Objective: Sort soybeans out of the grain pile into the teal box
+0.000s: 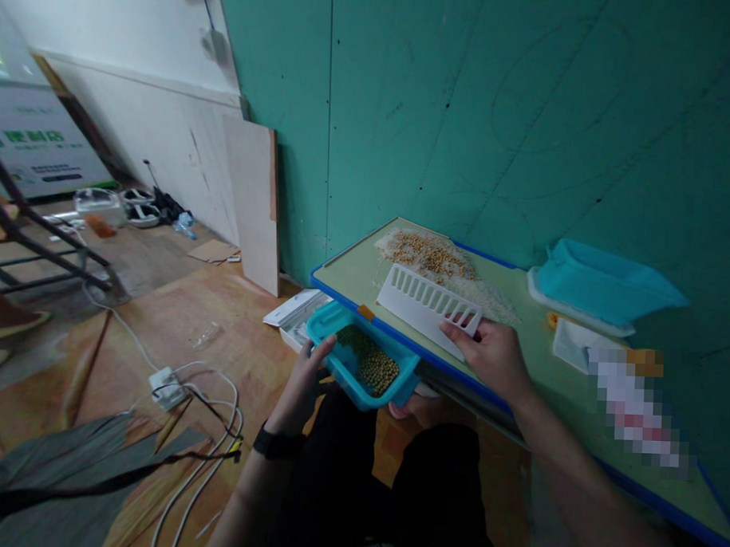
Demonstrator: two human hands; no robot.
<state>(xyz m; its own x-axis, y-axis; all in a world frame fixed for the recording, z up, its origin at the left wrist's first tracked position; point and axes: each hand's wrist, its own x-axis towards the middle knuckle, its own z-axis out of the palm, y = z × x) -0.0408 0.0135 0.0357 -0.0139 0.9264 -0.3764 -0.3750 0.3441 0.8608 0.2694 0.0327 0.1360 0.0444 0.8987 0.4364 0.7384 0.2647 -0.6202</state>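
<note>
My left hand [303,385] grips the left side of a light blue plastic tub [401,391], thumb on its rim, just below the table's front edge. Inside the tub lie small green beans [351,342] and pale yellow soybeans [378,374], side by side. In my right hand [494,359] is a white slotted plastic strip [415,311], held by its right end over the tabletop. Behind the strip, soybeans [429,252] lie spread over white rice grains [489,298] on the table [346,274].
A turquoise bin [604,286] on a white tray stands at the table's back right. Nearer are a white piece [572,344] and a blurred-out item [636,411]. A green wall [466,109] rises behind. Cables and a power strip [168,388] lie on the floor to my left.
</note>
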